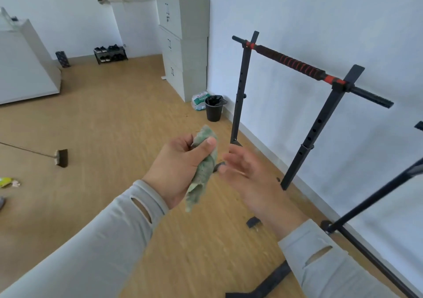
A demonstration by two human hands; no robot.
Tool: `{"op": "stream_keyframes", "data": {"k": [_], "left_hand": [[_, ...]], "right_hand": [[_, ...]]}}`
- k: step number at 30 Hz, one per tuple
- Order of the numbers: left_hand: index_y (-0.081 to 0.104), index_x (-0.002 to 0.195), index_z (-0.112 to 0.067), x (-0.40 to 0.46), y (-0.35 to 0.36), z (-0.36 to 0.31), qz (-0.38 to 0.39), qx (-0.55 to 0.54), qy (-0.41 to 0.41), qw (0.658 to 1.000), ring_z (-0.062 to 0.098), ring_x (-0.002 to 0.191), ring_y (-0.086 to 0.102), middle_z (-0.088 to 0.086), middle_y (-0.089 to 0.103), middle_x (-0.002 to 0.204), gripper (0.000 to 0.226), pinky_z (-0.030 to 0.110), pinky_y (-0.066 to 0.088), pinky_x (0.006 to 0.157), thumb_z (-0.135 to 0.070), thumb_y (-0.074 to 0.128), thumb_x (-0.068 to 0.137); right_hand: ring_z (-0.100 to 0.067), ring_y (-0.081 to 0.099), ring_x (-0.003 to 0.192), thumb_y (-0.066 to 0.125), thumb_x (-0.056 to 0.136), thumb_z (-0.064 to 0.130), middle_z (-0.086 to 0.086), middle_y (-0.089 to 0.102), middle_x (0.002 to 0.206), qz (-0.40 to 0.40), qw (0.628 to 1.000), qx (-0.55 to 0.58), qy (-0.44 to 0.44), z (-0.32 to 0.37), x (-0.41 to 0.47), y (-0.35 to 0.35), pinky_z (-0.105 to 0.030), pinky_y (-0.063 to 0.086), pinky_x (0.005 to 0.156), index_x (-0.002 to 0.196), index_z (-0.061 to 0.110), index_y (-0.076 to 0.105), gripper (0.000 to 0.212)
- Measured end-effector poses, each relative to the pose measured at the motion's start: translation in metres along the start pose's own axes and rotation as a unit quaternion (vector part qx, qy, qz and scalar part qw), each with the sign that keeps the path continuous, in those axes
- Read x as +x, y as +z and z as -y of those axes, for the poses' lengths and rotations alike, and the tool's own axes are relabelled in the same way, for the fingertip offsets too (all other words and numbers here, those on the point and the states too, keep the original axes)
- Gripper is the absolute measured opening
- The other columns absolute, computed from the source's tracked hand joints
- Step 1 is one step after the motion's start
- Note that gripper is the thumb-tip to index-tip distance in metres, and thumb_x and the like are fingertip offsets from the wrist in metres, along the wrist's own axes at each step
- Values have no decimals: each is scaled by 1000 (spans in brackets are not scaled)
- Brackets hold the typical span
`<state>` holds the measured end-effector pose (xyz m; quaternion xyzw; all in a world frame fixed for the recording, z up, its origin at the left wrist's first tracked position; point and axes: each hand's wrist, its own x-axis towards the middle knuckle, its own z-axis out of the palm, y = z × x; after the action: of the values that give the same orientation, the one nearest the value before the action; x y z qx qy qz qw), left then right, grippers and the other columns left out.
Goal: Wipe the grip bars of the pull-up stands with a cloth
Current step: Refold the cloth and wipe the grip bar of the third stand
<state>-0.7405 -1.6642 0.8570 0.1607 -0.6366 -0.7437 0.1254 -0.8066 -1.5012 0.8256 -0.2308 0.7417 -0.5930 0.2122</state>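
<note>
Left hand [180,167] grips cloth [202,169]; right hand [249,174] loosely spread, blurred.

Soft, even daylight filled the room with only faint shadows and no glare, the wide lens bent the wall [320,11] and floor [114,114] at the edges, and the right hand [247,174] was motion-blurred.

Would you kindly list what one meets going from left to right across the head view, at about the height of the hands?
Broom head → left hand gripping the green cloth → right hand, fingers relaxed → near upright of the pull-up stand.
</note>
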Motion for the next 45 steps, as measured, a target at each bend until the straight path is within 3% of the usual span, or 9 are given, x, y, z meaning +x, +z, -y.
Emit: {"op": "stream_keyframes", "data": {"k": [6,10,16,19,22,28,35,38,45], "left_hand": [[61,89,1,30,-27,-17,86,7,-82,993,16,48,61,10,66,64,30,22,48,44,-28,63,95],[67,119,5,65,-58,-20,114,-20,-148,982,35,100,53,32,63,123,65,40,45,88,-50,73,85],[67,120,3,127,-66,39,48,-234,-261,935,37,113,55,18,58,123,100,54,38,111,-86,47,80],[72,104,-3,171,-41,42,67,-155,-223,960,29,95,69,15,69,106,47,45,57,87,-44,51,99],[55,127,-6,231,-19,35,44,-92,-182,978,29,99,74,19,72,117,29,43,63,78,-2,57,98],[41,136,-40,318,12,30,-27,330,-53,942,12,96,67,-13,65,110,67,35,59,83,-38,81,82],[69,106,-28,384,38,22,94,352,-15,931,8,95,72,-10,73,102,25,26,59,86,-23,80,85],[67,113,-33,403,48,8,132,454,27,881,1,94,69,-17,70,104,26,16,53,82,-28,76,89],[70,87,-28,458,83,-15,167,580,129,787,5,67,60,-12,65,77,12,17,40,55,-24,63,96]], "right_hand": [[-32,73,97,63,101,27,-5,78,100,-10,998,41,-35,-1,39,32,-60,55,94,102,22,77,15],[-44,70,107,52,106,24,-20,75,110,-33,963,250,95,-7,65,29,-59,56,95,109,10,75,27],[-32,73,101,47,108,26,-14,74,107,-88,887,424,161,-18,136,9,-47,58,90,120,6,68,32],[-32,74,102,46,108,32,-19,75,111,-97,882,425,176,-24,177,-20,-49,60,85,123,3,66,39],[-38,72,106,64,100,21,-25,70,120,-102,922,342,149,-35,215,-58,-54,60,89,129,3,60,35],[-2,67,82,51,105,36,8,67,111,-201,969,-89,116,-42,276,-120,-8,48,52,143,41,40,40],[-8,68,93,64,97,42,15,69,102,-207,968,-95,105,-37,318,-172,-26,56,79,110,37,69,14],[-3,64,100,81,84,41,18,64,111,-118,977,-95,150,-34,323,-191,-23,54,88,119,41,64,40],[-8,61,76,73,90,35,10,65,88,-167,945,-251,129,-32,344,-213,-21,44,63,92,30,69,7]]}}
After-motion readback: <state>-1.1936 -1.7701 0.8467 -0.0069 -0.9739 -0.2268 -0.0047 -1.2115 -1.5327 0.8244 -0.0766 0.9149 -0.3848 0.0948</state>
